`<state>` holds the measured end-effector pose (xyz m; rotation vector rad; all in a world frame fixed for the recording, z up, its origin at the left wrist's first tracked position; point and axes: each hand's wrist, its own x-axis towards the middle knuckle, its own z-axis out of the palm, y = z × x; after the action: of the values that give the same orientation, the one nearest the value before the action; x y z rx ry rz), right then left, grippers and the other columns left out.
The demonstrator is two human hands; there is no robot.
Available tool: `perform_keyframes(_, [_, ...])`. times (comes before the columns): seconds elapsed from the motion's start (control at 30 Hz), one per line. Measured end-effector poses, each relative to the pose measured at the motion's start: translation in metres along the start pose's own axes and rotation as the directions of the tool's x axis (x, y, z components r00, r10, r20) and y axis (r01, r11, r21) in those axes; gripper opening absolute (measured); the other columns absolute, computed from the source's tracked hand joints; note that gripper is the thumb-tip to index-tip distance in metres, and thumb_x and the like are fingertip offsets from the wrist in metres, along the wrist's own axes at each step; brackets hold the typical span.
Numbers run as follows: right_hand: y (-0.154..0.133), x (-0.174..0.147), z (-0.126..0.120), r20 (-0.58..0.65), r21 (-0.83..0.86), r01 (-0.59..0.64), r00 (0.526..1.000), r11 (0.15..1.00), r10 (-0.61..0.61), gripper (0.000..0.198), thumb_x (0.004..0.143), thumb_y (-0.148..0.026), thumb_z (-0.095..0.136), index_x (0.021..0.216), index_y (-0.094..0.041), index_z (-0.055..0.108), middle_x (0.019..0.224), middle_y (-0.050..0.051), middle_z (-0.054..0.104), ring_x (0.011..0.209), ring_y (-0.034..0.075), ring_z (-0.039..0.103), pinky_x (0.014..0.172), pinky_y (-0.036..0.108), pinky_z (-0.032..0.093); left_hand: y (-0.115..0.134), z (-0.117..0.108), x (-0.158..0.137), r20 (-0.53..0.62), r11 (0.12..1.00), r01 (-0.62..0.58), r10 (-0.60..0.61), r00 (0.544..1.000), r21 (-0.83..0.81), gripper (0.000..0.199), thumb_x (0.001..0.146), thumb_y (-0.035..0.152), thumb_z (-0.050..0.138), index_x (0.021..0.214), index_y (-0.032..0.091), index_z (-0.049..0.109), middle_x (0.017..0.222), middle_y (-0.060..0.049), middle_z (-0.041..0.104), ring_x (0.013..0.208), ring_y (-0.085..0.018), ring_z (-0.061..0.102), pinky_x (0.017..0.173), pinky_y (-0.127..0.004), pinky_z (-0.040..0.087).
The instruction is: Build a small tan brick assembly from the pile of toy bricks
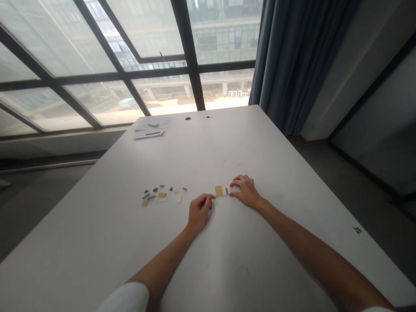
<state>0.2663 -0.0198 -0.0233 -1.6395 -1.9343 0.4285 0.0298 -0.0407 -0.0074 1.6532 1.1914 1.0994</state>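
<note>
A small flat assembly of toy building bricks (219, 191) lies on the white table, tan and studded on its left part, with white and dark grey pieces on its right. My right hand (244, 190) grips the right end between thumb and fingers, which hide part of it. At the lower left corner, my left hand (200, 209) has its index fingertip at the tan edge. The other left fingers are curled in; whether they hold a small piece cannot be seen.
Loose toy bricks (162, 195) in grey, black, tan and white lie scattered left of my left hand. Papers (150, 133) rest at the table's far left corner. A small dark item (357, 230) is near the right edge. Beyond the table (208, 147) are windows and a blue curtain (286, 65).
</note>
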Motion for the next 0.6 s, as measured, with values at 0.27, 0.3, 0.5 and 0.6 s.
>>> perform_keyframes(0.27, [-0.0002, -0.0003, -0.0004, 0.001, -0.004, 0.004, 1.0, 1.0, -0.004, 0.023, 0.076, -0.037, 0.081, 0.095, -0.026, 0.073, 0.113, 0.005, 0.064, 0.111, 0.025, 0.05, 0.094, 0.042, 0.032, -0.0016, 0.0004, 0.0002, 0.003, 1.0, 0.007, -0.007, 1.0, 0.003, 0.034, 0.09, 0.041, 0.053, 0.086, 0.014, 0.074, 0.055, 0.002, 0.054, 0.054, -0.011, 0.047, 0.054, -0.022, 0.035])
perform_keyframes(0.3, [-0.0002, -0.0003, -0.0002, -0.001, -0.005, 0.006, 1.0, 1.0, -0.006, 0.023, 0.077, -0.038, 0.081, 0.095, -0.026, 0.073, 0.113, 0.005, 0.064, 0.111, 0.025, 0.049, 0.094, 0.042, 0.032, -0.0022, 0.0004, 0.0003, 0.004, 1.0, 0.005, -0.005, 1.0, 0.002, 0.034, 0.09, 0.041, 0.054, 0.086, 0.014, 0.074, 0.055, 0.002, 0.054, 0.054, -0.011, 0.047, 0.054, -0.022, 0.035])
perform_keyframes(0.5, [0.0014, -0.0007, 0.0011, -0.012, 0.014, 0.011, 1.0, 1.0, -0.011, 0.025, 0.075, -0.037, 0.082, 0.096, -0.026, 0.073, 0.113, 0.004, 0.064, 0.111, 0.024, 0.05, 0.094, 0.041, 0.032, -0.0028, 0.0005, 0.0004, 0.012, 1.0, 0.01, -0.009, 1.0, -0.006, 0.033, 0.09, 0.04, 0.054, 0.087, 0.014, 0.074, 0.056, 0.002, 0.054, 0.055, -0.011, 0.047, 0.055, -0.022, 0.035])
perform_keyframes(0.6, [0.0027, -0.0016, 0.0004, -0.01, 0.033, 0.016, 1.0, 0.999, -0.015, 0.028, 0.075, -0.036, 0.082, 0.1, -0.026, 0.073, 0.114, 0.004, 0.064, 0.111, 0.024, 0.051, 0.095, 0.041, 0.032, -0.0024, 0.0004, 0.0001, 0.014, 1.0, 0.011, -0.011, 1.0, -0.008, 0.034, 0.09, 0.041, 0.054, 0.087, 0.013, 0.073, 0.056, 0.002, 0.054, 0.054, -0.011, 0.047, 0.055, -0.022, 0.035])
